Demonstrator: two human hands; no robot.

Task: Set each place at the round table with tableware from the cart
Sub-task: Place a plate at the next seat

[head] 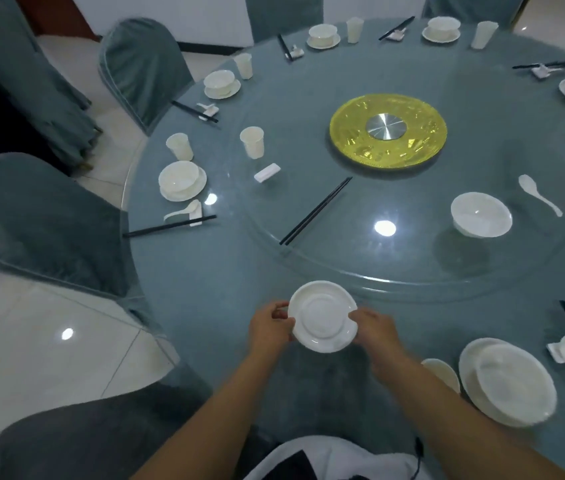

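- Head view: the left hand (271, 323) and the right hand (374, 329) both pinch the rim of a small white plate (322, 316), one on each side, holding it at the near edge of the round table (412, 81); I cannot tell if it rests on the cloth or hangs just above it.
- Done, by my reading: beyond and to the left of the hands, the places each show plate, bowl, cup and chopsticks; right of the right hand a finished setting (507, 381) lies near.
- Left to do: this place has only the plate. On the glass turntable (395, 271) beyond the hands wait loose chopsticks (315, 211), a cup (252, 142), a rest (267, 172), a bowl (480, 214) and a spoon (539, 194).
- The cart is not visible.
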